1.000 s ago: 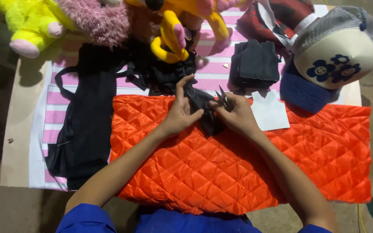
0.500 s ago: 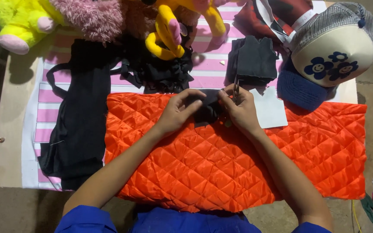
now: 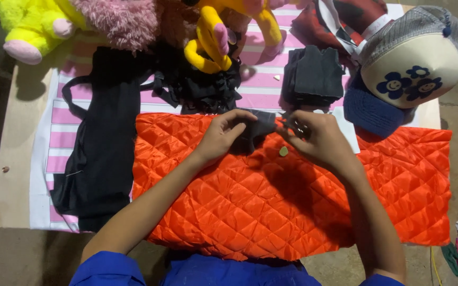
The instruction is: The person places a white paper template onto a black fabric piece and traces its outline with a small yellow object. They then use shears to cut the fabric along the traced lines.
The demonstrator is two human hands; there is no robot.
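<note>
Black small fabric piece [image 3: 258, 130] lies on the orange quilted cloth [image 3: 271, 206], pinched closed by left hand [image 3: 222, 135]; right hand [image 3: 316, 139] grips something small and metallic, unclear what. Best kept taut between both grips. Pale round button [image 3: 283, 151] just below.

**What lies where on the desk**

A quilted pad [image 3: 271, 206] lies across the near part of the desk [image 3: 11, 159], on top of a striped cloth [image 3: 54, 132]. At the pad's far edge, in the middle, the left hand [image 3: 221, 135] and the right hand [image 3: 314, 140] meet on a small piece of fabric [image 3: 258, 130]; a small round chip [image 3: 283, 151] lies on the pad just before them. Left of the pad a bag [image 3: 104, 153] lies on the striped cloth. Behind the hands sits a stack of folded cloth [image 3: 314, 77], with a cap [image 3: 412, 58] to its right. Plush toys [image 3: 123, 21] line the far edge
</note>
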